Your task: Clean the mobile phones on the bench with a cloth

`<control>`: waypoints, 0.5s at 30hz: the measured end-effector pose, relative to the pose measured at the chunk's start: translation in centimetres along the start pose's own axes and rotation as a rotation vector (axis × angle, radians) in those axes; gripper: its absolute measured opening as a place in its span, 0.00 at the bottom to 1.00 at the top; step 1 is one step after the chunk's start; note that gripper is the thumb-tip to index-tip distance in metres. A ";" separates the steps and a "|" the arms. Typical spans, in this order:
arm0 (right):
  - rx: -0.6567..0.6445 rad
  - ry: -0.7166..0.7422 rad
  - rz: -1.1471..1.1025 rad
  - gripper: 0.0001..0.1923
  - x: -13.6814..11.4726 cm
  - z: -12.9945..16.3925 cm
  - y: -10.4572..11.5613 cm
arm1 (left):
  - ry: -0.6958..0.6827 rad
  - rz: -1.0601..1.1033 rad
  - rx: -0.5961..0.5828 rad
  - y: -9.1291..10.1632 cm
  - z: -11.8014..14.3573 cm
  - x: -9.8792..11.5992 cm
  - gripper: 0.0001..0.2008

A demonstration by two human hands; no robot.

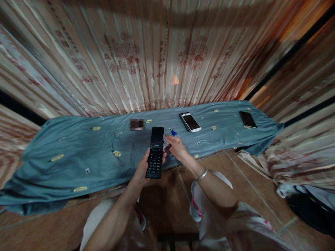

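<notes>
Left hand (pixel 142 169) gripping open flip phone (pixel 156 152) upright, right hand (pixel 176 146) pinching blue-tipped tool (pixel 173 132) just beside it

Flip phone (pixel 156 152) before the cloth (pixel 78 153); two phones (pixel 190 122) (farther (pixel 247 119)) lie right on it.

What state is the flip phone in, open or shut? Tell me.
Open. The flip phone in the left hand is unfolded, its dark screen above the exposed keypad.
</notes>
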State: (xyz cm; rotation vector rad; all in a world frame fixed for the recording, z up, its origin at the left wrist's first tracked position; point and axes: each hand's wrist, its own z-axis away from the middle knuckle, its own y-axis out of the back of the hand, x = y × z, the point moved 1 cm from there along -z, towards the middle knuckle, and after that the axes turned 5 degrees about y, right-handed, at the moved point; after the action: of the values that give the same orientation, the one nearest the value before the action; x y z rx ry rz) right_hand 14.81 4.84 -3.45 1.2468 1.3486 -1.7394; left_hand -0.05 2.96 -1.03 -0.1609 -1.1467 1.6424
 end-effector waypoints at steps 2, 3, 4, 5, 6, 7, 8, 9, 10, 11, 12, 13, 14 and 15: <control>-0.006 -0.029 -0.015 0.12 0.2 0.3 -0.3 | 0.007 0.018 0.024 0.2 0.0 0.1 0.23; -0.003 -0.030 -0.015 0.11 0.3 0.4 -0.4 | 0.003 0.021 0.034 0.3 0.0 0.1 0.23; -0.002 -0.017 0.004 0.11 0.3 0.5 -0.4 | -0.002 0.020 0.041 0.4 -0.1 0.1 0.23; -0.005 -0.002 0.028 0.11 0.3 0.6 -0.5 | -0.007 0.015 0.045 0.5 -0.1 0.1 0.23; -0.013 0.011 0.051 0.12 0.3 0.7 -0.5 | -0.012 0.007 0.049 0.6 -0.1 0.0 0.24; -0.024 0.020 0.074 0.12 0.3 0.9 -0.6 | -0.014 -0.003 0.053 0.7 -0.2 0.0 0.24; -0.035 0.026 0.097 0.12 0.2 0.9 -0.6 | -0.017 -0.015 0.060 0.8 -0.2 0.0 0.24; -0.045 0.029 0.122 0.13 0.2 1.0 -0.6 | -0.018 -0.028 0.072 0.8 -0.2 0.0 0.24; -0.050 0.034 0.147 0.13 0.1 1.1 -0.6 | -0.021 -0.041 0.085 0.8 -0.2 0.0 0.24; -0.052 0.041 0.173 0.13 0.1 1.1 -0.6 | -0.024 -0.055 0.099 0.8 -0.2 0.0 0.24; -0.054 0.048 0.197 0.13 0.1 1.2 -0.6 | -0.026 -0.068 0.111 0.8 -0.2 0.1 0.24; -0.055 0.057 0.216 0.12 0.1 1.2 -0.6 | -0.027 -0.080 0.126 0.8 -0.1 0.1 0.24; -0.058 0.066 0.232 0.12 0.1 1.3 -0.6 | -0.029 -0.091 0.141 0.7 -0.1 0.2 0.24; -0.066 0.075 0.245 0.11 0.2 1.3 -0.6 | -0.030 -0.102 0.156 0.7 -0.1 0.2 0.24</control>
State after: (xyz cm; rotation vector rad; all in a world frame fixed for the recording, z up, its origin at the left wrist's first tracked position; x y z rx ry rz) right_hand 13.82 3.80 -3.34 1.3886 1.2271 -1.4816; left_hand -0.57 3.22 -1.47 0.0217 -1.0275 1.6403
